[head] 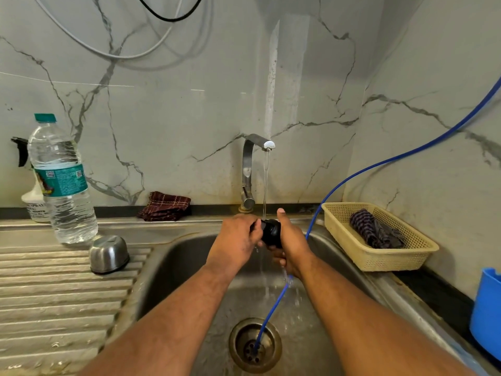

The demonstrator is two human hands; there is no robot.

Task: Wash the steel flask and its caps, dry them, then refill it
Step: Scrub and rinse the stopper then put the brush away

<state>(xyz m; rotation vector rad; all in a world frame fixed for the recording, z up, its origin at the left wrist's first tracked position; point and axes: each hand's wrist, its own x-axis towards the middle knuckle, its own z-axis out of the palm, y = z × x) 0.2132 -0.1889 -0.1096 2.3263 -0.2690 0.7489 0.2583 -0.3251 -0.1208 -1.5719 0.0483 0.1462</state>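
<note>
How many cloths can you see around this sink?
2. A folded maroon checked cloth lies on the ledge left of the tap. A dark striped cloth lies in the beige basket right of the sink. More may be out of view.

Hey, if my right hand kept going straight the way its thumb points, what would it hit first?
Probably the sink's back rim, just right of the tap, then the marble wall. The right hand, gripping the black cap, looks close to it, though depth is unclear.
</note>
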